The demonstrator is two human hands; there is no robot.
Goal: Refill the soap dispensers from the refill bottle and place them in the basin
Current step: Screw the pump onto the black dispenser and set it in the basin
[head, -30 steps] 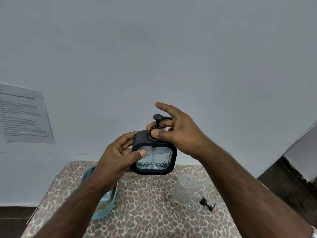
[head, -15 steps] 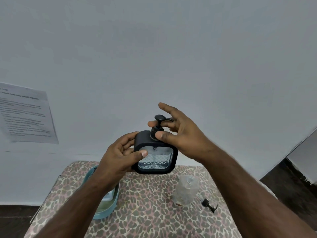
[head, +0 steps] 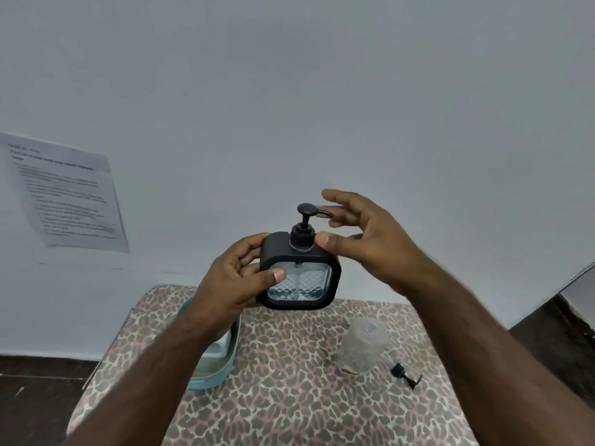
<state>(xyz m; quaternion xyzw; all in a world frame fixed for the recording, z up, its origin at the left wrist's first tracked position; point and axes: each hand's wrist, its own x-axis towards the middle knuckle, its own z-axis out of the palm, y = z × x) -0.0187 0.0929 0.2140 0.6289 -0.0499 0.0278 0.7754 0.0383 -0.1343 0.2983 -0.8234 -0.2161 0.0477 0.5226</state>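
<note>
Black-framed soap dispenser (head: 301, 273) mid-frame, clamped in left hand (head: 231, 281); right hand (head: 363, 239) spread, thumb touching its shoulder. One basin (head: 222, 368) lower left at table (head: 289, 397) edge; one clear bottle (head: 362, 346), one loose pump (head: 405, 375) lower right.

Both bare arms reach up and forward from the bottom of the view; the left hand (head: 231, 281) is curled tight, its thumb lying flat across the near side and its fingers wrapped round the far side, so something is held between thumb and fingers; the right hand (head: 370, 243) is spread loose, its thumb tip pointing left toward the left fingers; its other fingers fan out above the thumb, a little apart, gripping nothing.
</note>
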